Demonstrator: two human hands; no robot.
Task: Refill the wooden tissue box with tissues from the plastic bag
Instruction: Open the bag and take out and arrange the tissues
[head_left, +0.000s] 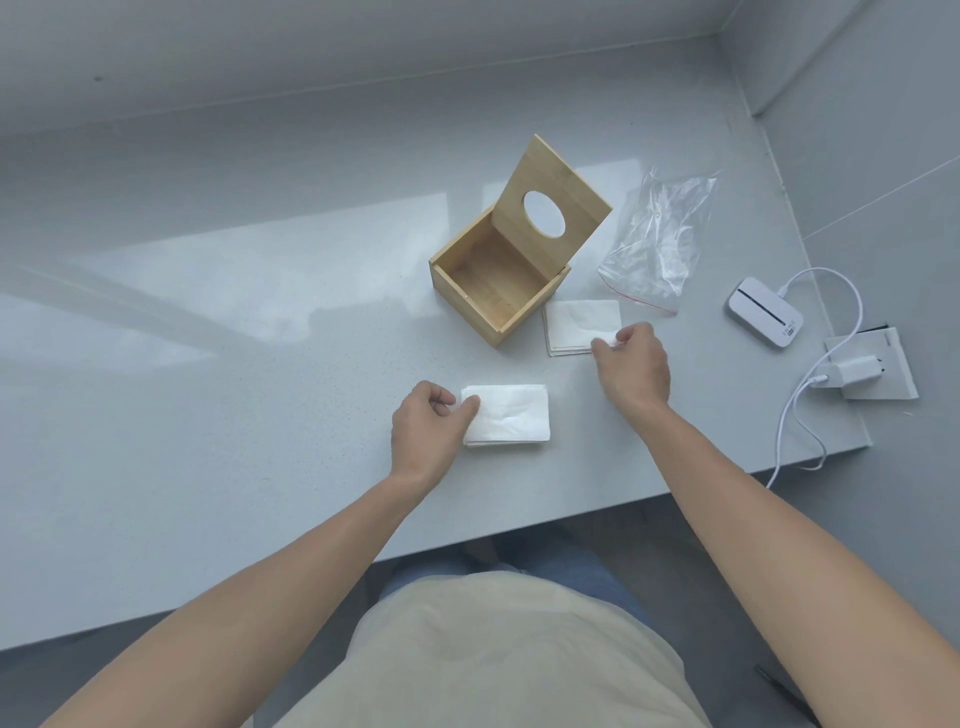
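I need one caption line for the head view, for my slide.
Left hand and right hand each pinch a tissue stack beside the open, empty wooden box.

Indoor room, looks to me like a home or small office corner. I see a pale grey stone-look worktop (208, 364) set into a corner of plain grey walls (260, 52). A white pocket router (763, 312), white cable (810, 415) and charger plug (852, 370) lie at the right end. Dark floor (727, 545) below.

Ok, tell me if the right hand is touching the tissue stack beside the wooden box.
Touching. The head view shows the right hand pinching the near right corner of the tissue stack.
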